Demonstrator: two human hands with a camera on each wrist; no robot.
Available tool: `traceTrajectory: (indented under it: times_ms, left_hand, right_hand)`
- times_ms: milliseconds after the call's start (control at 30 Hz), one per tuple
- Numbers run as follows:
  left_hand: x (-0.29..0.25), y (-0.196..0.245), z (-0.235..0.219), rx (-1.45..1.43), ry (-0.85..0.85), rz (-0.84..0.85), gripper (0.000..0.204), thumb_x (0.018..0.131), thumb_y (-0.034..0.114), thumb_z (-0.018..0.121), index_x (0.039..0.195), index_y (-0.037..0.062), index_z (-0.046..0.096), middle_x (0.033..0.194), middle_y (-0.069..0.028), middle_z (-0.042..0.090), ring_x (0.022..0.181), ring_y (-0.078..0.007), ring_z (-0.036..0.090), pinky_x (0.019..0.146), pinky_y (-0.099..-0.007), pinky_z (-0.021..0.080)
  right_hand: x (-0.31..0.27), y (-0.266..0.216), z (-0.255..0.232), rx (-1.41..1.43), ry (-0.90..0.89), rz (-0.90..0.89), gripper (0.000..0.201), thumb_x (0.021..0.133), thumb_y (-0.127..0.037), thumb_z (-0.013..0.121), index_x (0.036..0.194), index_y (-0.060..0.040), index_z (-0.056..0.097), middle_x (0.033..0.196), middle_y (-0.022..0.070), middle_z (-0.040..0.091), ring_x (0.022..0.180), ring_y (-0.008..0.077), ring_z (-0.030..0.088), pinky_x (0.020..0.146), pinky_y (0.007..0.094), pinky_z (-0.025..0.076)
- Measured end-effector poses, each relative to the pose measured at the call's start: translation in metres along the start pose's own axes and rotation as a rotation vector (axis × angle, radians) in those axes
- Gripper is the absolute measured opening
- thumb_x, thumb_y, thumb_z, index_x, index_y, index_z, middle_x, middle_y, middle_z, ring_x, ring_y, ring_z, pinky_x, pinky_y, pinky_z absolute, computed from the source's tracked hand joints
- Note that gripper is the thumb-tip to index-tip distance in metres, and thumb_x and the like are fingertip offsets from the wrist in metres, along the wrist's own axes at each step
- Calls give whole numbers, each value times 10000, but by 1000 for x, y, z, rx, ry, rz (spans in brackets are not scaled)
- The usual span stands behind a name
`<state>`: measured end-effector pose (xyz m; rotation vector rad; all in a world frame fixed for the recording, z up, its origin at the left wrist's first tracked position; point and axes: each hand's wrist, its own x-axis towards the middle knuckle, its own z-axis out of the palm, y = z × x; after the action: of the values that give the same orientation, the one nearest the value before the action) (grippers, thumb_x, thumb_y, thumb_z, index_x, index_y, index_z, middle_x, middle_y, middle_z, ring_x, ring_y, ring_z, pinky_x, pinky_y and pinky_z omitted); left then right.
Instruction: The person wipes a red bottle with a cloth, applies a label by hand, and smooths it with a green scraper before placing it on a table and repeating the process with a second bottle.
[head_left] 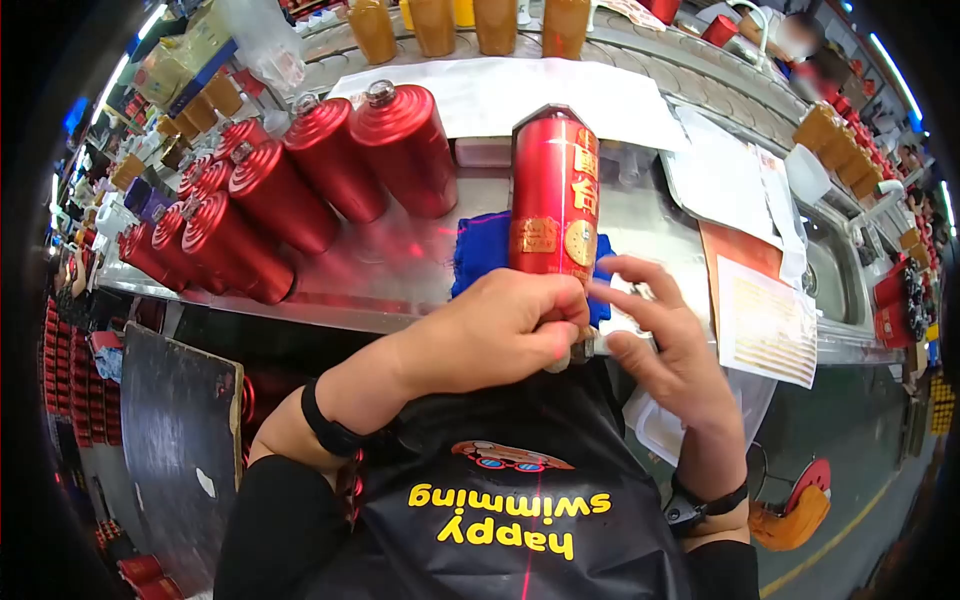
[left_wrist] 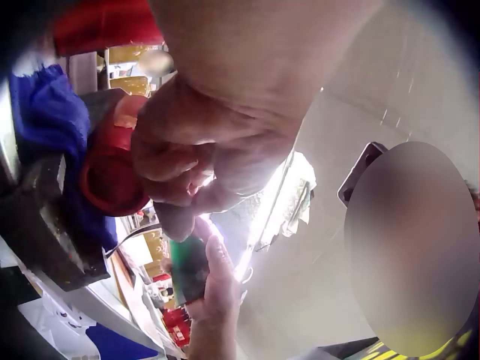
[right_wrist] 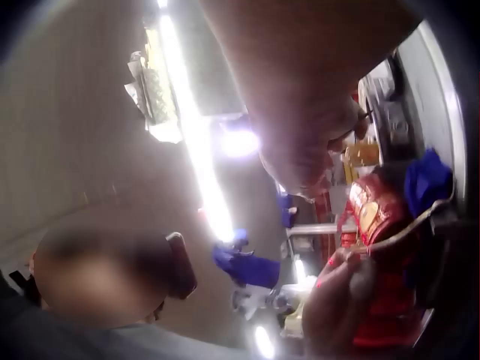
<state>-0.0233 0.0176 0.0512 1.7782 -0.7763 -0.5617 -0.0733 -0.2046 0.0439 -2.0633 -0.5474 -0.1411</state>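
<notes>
A red bottle with gold characters lies on a blue cloth, its near end toward the body. My left hand is at that near end, thumb and fingers curled together. In the right wrist view its fingertips pinch a thin pale strip that runs past the bottle; the strip's far end is hidden. My right hand is just right of the bottle, fingers spread and slightly bent, fingertips close to the left hand's. A dark block stands by the cloth in the left wrist view.
Several red bottles with clear stoppers stand on the metal table to the left. Papers and a white tray lie at the right, before a sink. Amber bottles line the back.
</notes>
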Motion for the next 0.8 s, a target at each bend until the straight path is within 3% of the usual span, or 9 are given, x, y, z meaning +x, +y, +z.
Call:
traceTrajectory:
  times_ms: [33,67,200,533,800]
  left_hand:
    - [-2,3,0,20,3,-10,81,933,54,544,973,-1,589,810,-50,646,760,-117,631,695,-288,510]
    - [-5,7,-1,39,8,-20,79,933,53,545,972,0,588,810,-51,650,758,-115,631,689,-288,509]
    - [-10,1,-6,30,34,-45,91,952,88,558,970,3,588,786,-49,660,739,-97,627,661,-273,498]
    - [-13,-31,-13,-107,173,-55,155,965,175,621,959,23,589,771,10,588,714,-53,538,616,-239,444]
    - [-14,-49,-16,-286,250,-113,176,978,211,609,981,37,588,799,31,585,727,-31,533,619,-210,436]
  right_hand:
    - [5,6,6,22,-78,-37,288,900,-170,690,1163,-56,669,1280,155,543,1208,337,496,1041,409,375]
    - [6,9,9,16,-80,-28,210,879,-173,718,1043,-48,681,1253,140,559,1186,325,505,1014,406,390]
    - [6,7,7,107,-77,35,152,843,-148,750,839,-49,635,1186,117,583,1148,290,514,979,389,400]
    - [17,10,18,-136,59,1,148,876,-133,710,853,-24,613,1158,153,561,1106,325,495,961,402,392]
    - [28,15,26,-153,82,34,172,875,-155,722,855,-26,609,1163,170,537,1110,337,493,965,401,388]
